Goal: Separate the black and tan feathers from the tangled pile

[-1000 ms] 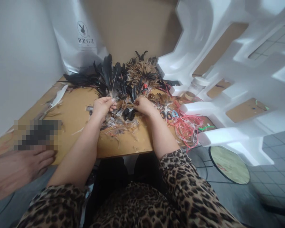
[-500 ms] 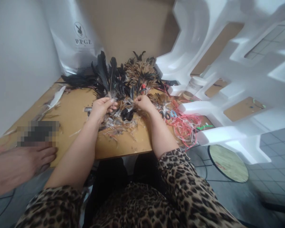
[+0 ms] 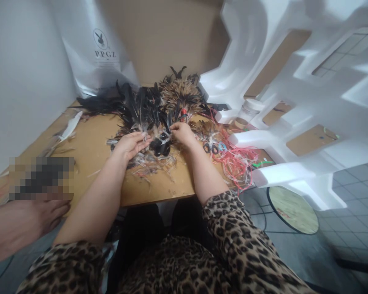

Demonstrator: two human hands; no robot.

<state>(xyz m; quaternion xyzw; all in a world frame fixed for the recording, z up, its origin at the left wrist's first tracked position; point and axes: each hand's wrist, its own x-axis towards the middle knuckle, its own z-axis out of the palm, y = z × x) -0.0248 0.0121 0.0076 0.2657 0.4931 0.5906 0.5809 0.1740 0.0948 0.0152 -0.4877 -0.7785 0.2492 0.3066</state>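
Note:
Black feathers point(image 3: 135, 104) stand up from the table, their fluffy pale bases at the fingertips of my left hand point(image 3: 130, 146). Its thumb pinches a feather base, while the other fingers lie fairly straight. To the right, my right hand point(image 3: 183, 133) is closed in a pinch at the lower end of a small dark feather point(image 3: 169, 120). Between and below my hands lie a black looped object point(image 3: 160, 148) and loose feather scraps point(image 3: 151, 165). A brown feather bundle point(image 3: 181, 92) with a red part point(image 3: 184, 111) stands just behind my right hand.
Another person's hand point(image 3: 49, 212) rests at the left near a pixelated dark patch. White foam packing point(image 3: 272, 175) and a clear jar point(image 3: 251, 109) stand right, beside pink strings point(image 3: 236, 159) and black rings point(image 3: 210, 148). A silver bag point(image 3: 101, 65) is behind; a white feather point(image 3: 70, 125) lies left.
My left hand has dropped slightly and its fingers have straightened. The tall black feathers above it lean lower. My right hand stays almost in place, still pinching.

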